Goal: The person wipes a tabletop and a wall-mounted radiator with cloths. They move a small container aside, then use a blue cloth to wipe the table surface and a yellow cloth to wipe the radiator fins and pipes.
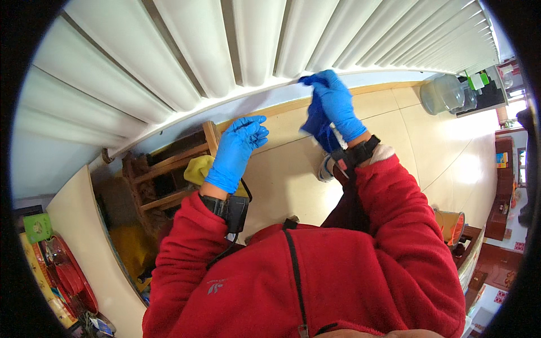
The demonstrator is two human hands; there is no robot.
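A dark blue cloth hangs from my right hand, which wears a blue disposable glove and has its fingers closed on the fabric. This hand is just under the bottom edge of a white panel radiator; whether the cloth touches the metal cannot be told. Lower and to the left is my left hand, also in a blue glove, with its fingers loosely curled together. No object shows in it, though its palm is hidden. Behind its wrist, a yellow-green cloth lies over a wooden frame.
A cream tabletop stands at the left, with a red tray and a green box beyond. Large clear water bottles stand on the tiled floor by the wall. An orange bin is at the right.
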